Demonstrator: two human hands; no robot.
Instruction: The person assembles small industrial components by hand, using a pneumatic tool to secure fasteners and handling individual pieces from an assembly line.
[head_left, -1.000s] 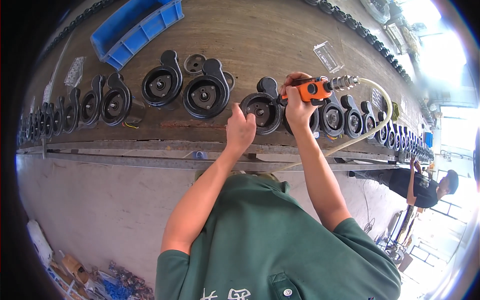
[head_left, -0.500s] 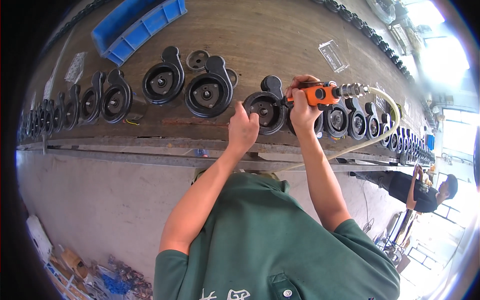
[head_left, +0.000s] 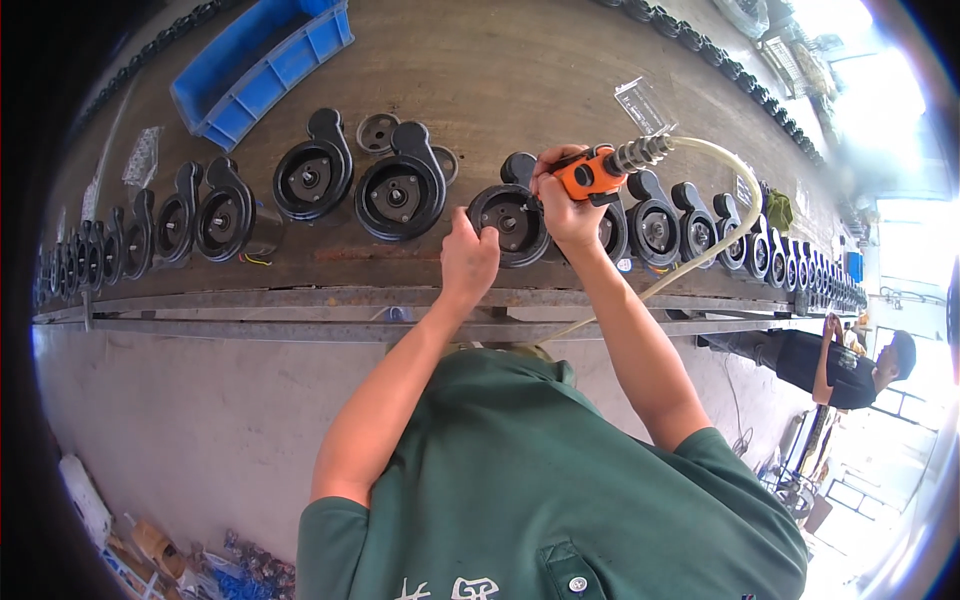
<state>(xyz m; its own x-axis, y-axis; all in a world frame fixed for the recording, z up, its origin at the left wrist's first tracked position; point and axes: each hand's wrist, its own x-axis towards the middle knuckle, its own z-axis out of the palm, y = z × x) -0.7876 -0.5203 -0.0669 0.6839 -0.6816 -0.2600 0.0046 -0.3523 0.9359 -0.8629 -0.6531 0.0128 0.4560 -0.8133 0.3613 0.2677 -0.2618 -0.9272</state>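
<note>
My right hand (head_left: 566, 208) is wrapped round an orange air screwdriver (head_left: 590, 176), whose metal hose coupling points away to the upper right. Its front end is over the right side of a round black housing (head_left: 511, 248); my hand partly hides the tip, so contact cannot be seen. My left hand (head_left: 470, 262) is closed on the left rim of that same housing, thumb and fingers holding it. A rounded black arm sticks up from the housing's far side, and a small metal shaft stands in its middle.
Similar black housings (head_left: 400, 228) line the bench (head_left: 480, 90) on both sides. A blue bin (head_left: 262, 90) and a clear plastic piece (head_left: 645, 105) lie beyond. The pale air hose (head_left: 748, 200) loops down on the right. Another person (head_left: 840, 368) stands far right.
My right hand has brought the screwdriver left, closer over the housing, and its coupling end now tilts up more. My left hand keeps its hold on the rim. The whole view has shifted slightly.
</note>
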